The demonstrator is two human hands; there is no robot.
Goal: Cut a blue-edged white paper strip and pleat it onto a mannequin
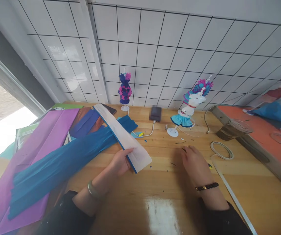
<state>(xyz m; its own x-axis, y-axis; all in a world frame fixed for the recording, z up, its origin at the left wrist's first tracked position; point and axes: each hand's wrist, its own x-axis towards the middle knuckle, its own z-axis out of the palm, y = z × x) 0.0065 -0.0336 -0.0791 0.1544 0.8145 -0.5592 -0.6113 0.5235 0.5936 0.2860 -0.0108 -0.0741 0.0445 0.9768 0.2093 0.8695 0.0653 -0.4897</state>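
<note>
Pinching the near end of the long paper strip point(127, 142), our left hand point(121, 162) clamps it thumb-on-top. It slants across the wooden table point(170, 186) over the blue crepe sheet point(64, 163). We judge it light, floppy and easily creased, so the blue folded edge looks the best hold. Our right hand point(194, 163) lies flat, open and empty.

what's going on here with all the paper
A person's left hand grips the near end of a long white strip, blue along one edge. The right hand is open, palm down over the wooden table. A blue crepe sheet and a purple sheet lie to the left; two paper-dressed figurines stand at the back.
</note>
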